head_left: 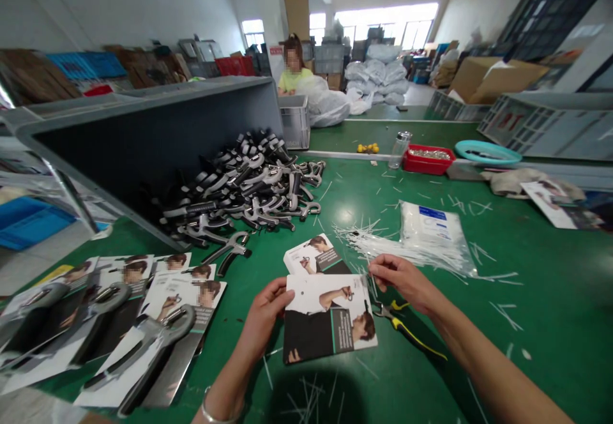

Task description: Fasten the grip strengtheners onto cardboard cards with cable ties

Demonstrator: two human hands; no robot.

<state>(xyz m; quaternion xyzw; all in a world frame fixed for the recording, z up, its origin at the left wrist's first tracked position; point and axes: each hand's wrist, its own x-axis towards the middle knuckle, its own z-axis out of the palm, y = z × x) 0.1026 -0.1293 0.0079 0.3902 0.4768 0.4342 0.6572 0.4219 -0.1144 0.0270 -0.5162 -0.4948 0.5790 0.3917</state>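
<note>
My left hand (269,307) grips the left edge of a printed packaging card (330,318), which is tilted above the table. Beside the card's upper right corner, my right hand (397,277) is closed in a pinch on a thin cable tie, only partly visible. Behind the held card lies a small stack of similar cards (313,255). Yellow-and-black pliers (407,331) rest below my right hand. Loose white cable ties (368,239) spill from a clear plastic bag (433,229). At the left, grey-and-black hand grippers (163,341) lie on several overlapping cards (158,290).
A tipped grey crate (158,114) spills a heap of hand grippers (253,184) onto the green table (550,296). Farther back stand a glass jar (400,149), a red tray of small parts (428,161) and a turquoise basin (488,152). Another person (294,73) is behind the table.
</note>
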